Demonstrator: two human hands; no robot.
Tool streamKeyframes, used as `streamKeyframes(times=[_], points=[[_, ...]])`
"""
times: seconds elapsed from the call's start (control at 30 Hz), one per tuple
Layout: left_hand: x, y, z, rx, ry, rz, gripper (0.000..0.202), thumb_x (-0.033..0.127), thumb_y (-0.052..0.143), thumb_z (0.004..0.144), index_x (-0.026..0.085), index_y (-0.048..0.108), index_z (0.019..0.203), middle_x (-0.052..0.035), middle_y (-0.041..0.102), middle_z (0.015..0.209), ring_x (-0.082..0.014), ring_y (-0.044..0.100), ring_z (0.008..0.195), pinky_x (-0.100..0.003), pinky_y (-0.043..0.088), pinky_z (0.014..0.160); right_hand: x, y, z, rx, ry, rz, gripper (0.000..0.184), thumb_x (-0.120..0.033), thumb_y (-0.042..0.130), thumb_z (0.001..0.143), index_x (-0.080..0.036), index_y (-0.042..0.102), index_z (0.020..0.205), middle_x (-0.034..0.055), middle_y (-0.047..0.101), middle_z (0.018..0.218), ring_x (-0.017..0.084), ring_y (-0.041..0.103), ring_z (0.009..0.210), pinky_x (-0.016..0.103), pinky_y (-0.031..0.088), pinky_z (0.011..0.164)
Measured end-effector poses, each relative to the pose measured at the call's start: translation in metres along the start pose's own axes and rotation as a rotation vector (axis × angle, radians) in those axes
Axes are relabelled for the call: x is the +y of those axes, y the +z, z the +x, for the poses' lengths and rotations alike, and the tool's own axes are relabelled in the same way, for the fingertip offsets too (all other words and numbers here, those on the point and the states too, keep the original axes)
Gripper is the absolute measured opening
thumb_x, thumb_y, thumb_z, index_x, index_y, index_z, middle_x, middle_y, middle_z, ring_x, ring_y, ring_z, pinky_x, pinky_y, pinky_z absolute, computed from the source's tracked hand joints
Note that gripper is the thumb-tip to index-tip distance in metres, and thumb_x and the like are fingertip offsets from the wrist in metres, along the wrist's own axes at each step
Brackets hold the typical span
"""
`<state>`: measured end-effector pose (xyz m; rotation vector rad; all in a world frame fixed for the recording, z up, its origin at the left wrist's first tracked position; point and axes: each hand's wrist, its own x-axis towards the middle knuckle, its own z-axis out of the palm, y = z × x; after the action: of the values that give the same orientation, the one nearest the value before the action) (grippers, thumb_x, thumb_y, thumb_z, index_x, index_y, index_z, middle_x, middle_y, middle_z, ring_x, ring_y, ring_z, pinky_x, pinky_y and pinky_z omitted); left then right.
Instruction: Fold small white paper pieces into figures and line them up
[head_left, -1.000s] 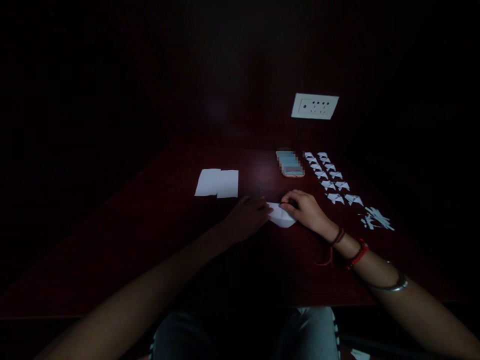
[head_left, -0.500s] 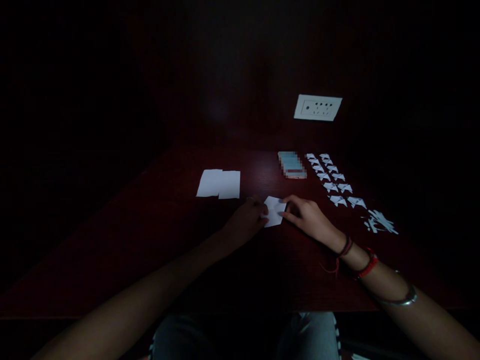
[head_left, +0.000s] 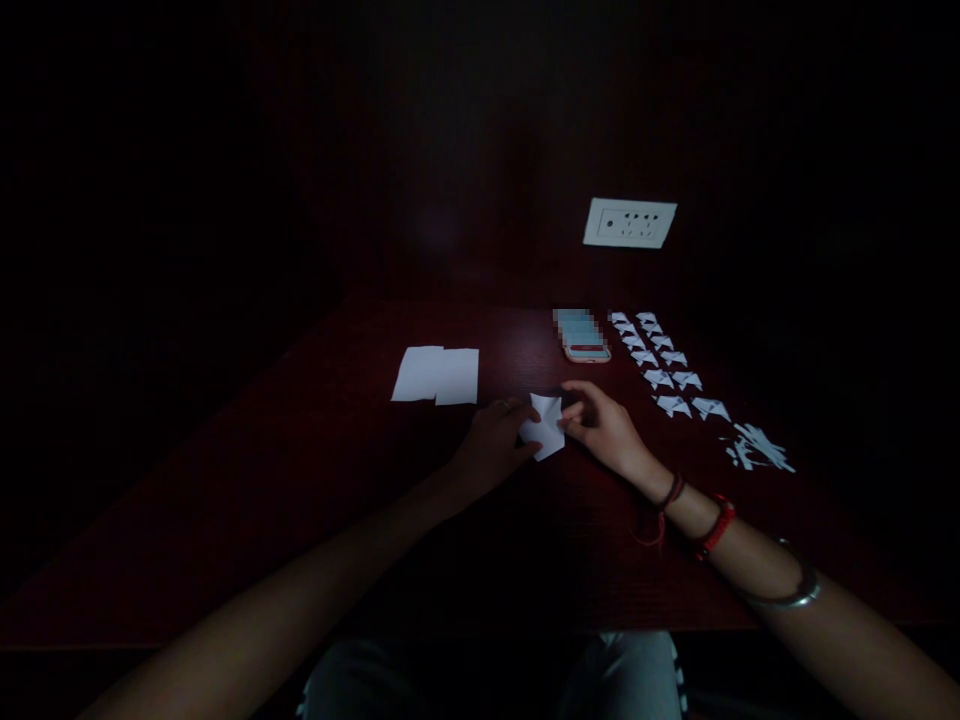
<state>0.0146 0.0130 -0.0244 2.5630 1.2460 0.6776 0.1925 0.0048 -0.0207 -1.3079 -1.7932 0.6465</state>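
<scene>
Between my two hands is a small piece of folded white paper (head_left: 545, 432), low over the dark red table. My left hand (head_left: 493, 437) grips its left side, with the thumb and a finger on its face. At the right edge, my right hand (head_left: 604, 428) pinches the paper between thumb and fingers, the index finger stretched out above. Several small folded paper figures (head_left: 673, 406) stand in two rows to the right of my right hand.
Two white paper sheets (head_left: 435, 375) lie left of centre on the table (head_left: 285, 450). A phone (head_left: 586, 340) lies beyond my hands. Thin paper strips (head_left: 757, 447) are heaped at the right. A socket plate (head_left: 630, 222) is on the wall behind.
The folded paper has turned slightly and its upper right part is now drawn inward. My right hand's fingers have shifted along its edge; my left thumb and finger have moved farther onto it.
</scene>
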Motion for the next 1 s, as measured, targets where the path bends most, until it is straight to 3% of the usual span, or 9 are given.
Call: streamKeyframes(times=[0.2, 0.4, 0.67, 1.0], points=[[0.002, -0.001, 0.0, -0.013, 0.061, 0.089, 0.024, 0.024, 0.058, 0.071, 0.019, 0.051, 0.093, -0.002, 0.053, 0.096, -0.0176, 0.047, 0.09, -0.032, 0.037, 0.077, -0.003, 0.001, 0.0, -0.035, 0.02, 0.0, 0.044, -0.011, 0.048, 0.065, -0.017, 0.042, 0.108, 0.0006, 0.061, 0.072, 0.011, 0.056, 0.062, 0.024, 0.044, 0.062], [0.013, -0.006, -0.002, -0.051, 0.113, 0.205, 0.011, 0.022, 0.052, 0.075, 0.015, 0.053, 0.084, -0.0045, 0.057, 0.086, -0.018, 0.05, 0.085, -0.03, 0.038, 0.072, -0.006, 0.002, -0.003, -0.051, -0.048, -0.099, 0.043, -0.01, 0.044, 0.067, -0.017, 0.042, 0.109, 0.0, 0.06, 0.072, 0.01, 0.056, 0.061, 0.023, 0.044, 0.061], [0.015, -0.007, -0.003, -0.07, -0.007, 0.136, 0.025, 0.021, 0.053, 0.075, 0.015, 0.04, 0.095, -0.0039, 0.056, 0.086, -0.0161, 0.055, 0.075, -0.027, 0.041, 0.064, -0.013, 0.003, -0.006, -0.119, -0.191, -0.243, 0.042, -0.011, 0.044, 0.072, -0.017, 0.039, 0.113, 0.0007, 0.06, 0.074, 0.011, 0.057, 0.065, 0.022, 0.043, 0.063], [0.014, -0.005, -0.004, -0.005, -0.048, 0.06, 0.041, 0.025, 0.053, 0.075, 0.015, 0.031, 0.108, -0.0056, 0.058, 0.09, -0.017, 0.057, 0.079, -0.027, 0.043, 0.065, -0.021, 0.004, -0.009, -0.203, -0.245, -0.369, 0.045, -0.017, 0.048, 0.074, -0.019, 0.036, 0.118, 0.0052, 0.059, 0.085, 0.014, 0.057, 0.071, 0.023, 0.043, 0.062]])
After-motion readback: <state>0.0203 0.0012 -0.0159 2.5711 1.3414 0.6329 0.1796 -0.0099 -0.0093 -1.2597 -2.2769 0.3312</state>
